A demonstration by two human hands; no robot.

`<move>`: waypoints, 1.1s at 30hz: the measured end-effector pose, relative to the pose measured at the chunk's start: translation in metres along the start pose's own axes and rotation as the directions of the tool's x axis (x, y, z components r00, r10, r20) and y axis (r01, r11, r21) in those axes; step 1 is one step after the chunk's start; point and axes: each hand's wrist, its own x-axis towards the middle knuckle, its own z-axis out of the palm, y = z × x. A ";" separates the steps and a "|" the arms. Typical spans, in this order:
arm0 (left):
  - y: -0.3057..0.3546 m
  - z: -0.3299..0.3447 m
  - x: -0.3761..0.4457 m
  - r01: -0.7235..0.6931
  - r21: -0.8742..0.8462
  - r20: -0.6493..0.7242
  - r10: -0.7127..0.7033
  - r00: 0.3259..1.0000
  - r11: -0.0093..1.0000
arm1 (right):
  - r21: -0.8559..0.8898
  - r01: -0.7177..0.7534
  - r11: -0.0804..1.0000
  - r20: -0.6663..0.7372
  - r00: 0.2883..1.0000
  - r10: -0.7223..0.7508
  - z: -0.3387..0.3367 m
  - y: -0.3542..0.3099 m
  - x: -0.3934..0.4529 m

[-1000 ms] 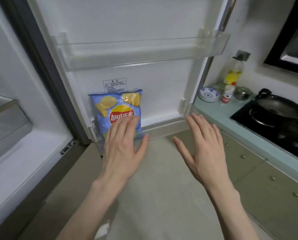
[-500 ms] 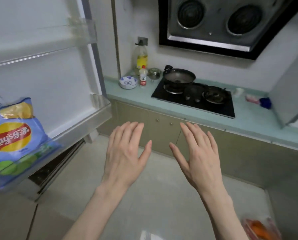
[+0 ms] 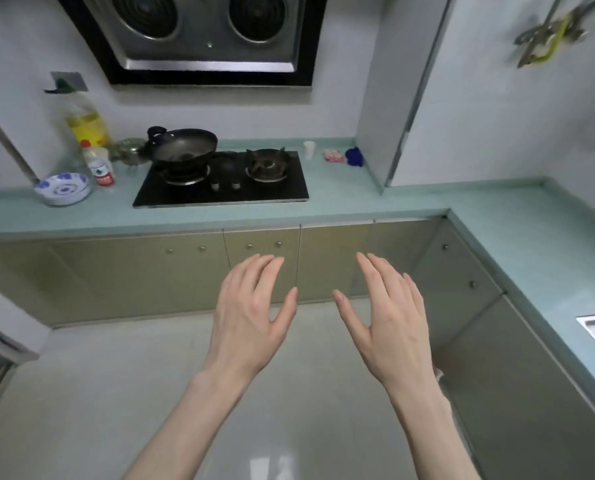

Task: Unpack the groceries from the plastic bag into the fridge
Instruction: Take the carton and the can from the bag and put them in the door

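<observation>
Empty-handed between items — neither the plastic bag nor the fridge shows in this view.

The left hand [image 3: 251, 318] and right hand [image 3: 388, 322] are held out side by side over the floor [image 3: 92, 393], fingers straight and spread, holding nothing. Beyond them runs the tabletop [image 3: 358, 209] with the hob [image 3: 220, 183] and wok [image 3: 182, 145]. Judging by the bare hands, another grocery is probably yet to be fetched — how many remain cannot be told.
</observation>
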 end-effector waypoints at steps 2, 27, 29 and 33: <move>0.026 0.030 0.008 -0.032 -0.014 0.014 0.032 0.999 0.999 | -0.016 -0.048 0.999 -0.011 0.999 0.048 -0.005 0.038 -0.002; 0.154 0.282 0.107 -0.308 -0.207 0.328 0.362 0.872 0.929 | -0.184 -0.532 0.827 -0.152 0.846 0.510 0.023 0.287 -0.017; 0.149 0.302 0.116 -0.324 -0.236 0.341 0.391 0.855 0.916 | -0.195 -0.566 0.801 -0.182 0.823 0.538 0.035 0.292 -0.012; 0.142 0.349 0.123 -0.348 -0.276 0.383 0.434 0.816 0.896 | -0.195 -0.588 0.785 -0.164 0.808 0.565 0.065 0.310 -0.009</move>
